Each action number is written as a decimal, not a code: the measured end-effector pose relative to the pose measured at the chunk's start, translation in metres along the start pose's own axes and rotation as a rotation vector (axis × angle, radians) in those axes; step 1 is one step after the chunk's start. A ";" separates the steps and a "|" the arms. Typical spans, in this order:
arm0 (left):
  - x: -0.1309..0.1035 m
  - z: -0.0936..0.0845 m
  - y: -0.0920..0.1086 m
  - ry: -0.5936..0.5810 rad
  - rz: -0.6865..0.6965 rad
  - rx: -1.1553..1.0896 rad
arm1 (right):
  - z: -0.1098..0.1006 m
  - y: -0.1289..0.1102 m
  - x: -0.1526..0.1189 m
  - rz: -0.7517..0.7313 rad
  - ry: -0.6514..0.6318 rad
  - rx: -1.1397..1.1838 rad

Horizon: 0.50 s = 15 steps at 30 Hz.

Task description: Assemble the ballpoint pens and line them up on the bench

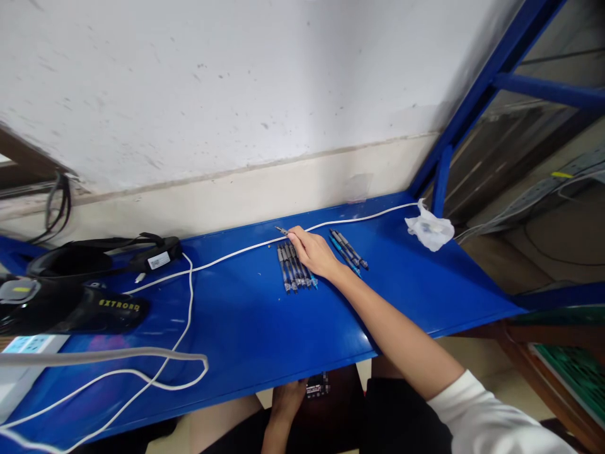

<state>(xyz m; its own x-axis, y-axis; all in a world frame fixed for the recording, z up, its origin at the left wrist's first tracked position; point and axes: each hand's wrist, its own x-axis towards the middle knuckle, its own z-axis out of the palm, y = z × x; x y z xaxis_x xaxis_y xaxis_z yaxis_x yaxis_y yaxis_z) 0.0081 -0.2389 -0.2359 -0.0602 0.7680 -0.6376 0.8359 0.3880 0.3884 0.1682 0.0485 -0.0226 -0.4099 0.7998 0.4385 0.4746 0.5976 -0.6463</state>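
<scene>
My right hand [312, 251] reaches over the blue table and is closed on a pen [282, 231], whose tip points up and left past the fingers. Just below that hand lies a row of several pens [289, 268] side by side, dark with clear ends and one light blue. To the right of my wrist is a smaller group of pens [348, 249], some dark and some bright blue. My left hand [287, 398] is low in front of the table edge, beside a dark surface with white print [317, 386]. Its fingers are mostly hidden.
A white cable [236, 250] runs along the table behind the pens and loops at the left. A black strapped device [70, 306] and a white power strip [28, 366] are at the left. Crumpled white tissue [429, 228] lies at the right, near the blue frame [442, 180].
</scene>
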 end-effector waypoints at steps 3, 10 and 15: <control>0.001 0.001 -0.001 0.007 0.032 -0.015 | 0.001 0.002 0.000 0.025 0.008 -0.002; -0.003 -0.006 0.006 0.033 0.017 0.012 | 0.001 0.003 0.000 0.018 0.010 0.046; -0.004 -0.006 0.010 0.067 0.061 0.004 | 0.000 0.002 0.000 0.034 -0.022 0.036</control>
<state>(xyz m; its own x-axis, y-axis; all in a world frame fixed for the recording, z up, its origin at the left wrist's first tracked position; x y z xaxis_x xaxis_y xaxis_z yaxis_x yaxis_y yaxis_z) 0.0131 -0.2352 -0.2252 -0.0455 0.8228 -0.5665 0.8411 0.3375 0.4227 0.1689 0.0498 -0.0240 -0.4113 0.8179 0.4023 0.4606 0.5674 -0.6826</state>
